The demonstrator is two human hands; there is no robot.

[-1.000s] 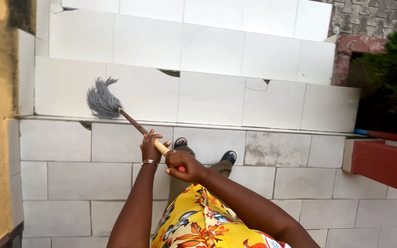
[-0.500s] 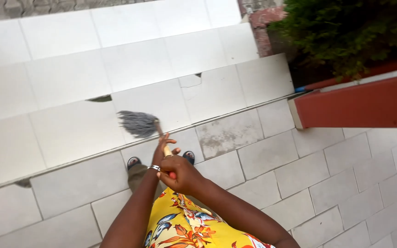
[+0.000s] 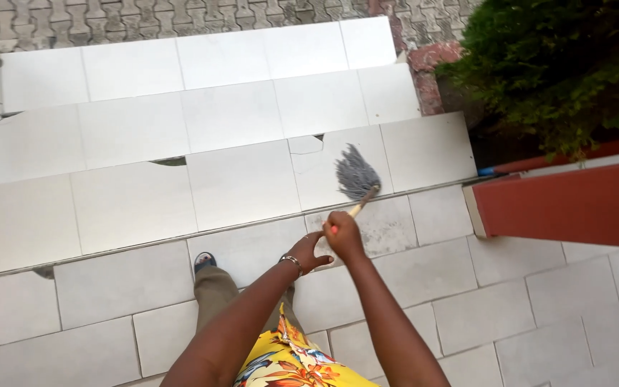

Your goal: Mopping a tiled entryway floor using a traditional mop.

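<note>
Wooden mop handle [image 3: 356,208] is gripped only by the closed right hand [image 3: 343,235], left hand [image 3: 308,252] open beside it, so the mop [image 3: 356,174] could twist loose on the cracked step [image 3: 252,179].

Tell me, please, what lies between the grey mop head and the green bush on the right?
In the head view, only bare white step tile lies between the grey mop head and the green bush; nothing stands on that stretch.
</note>
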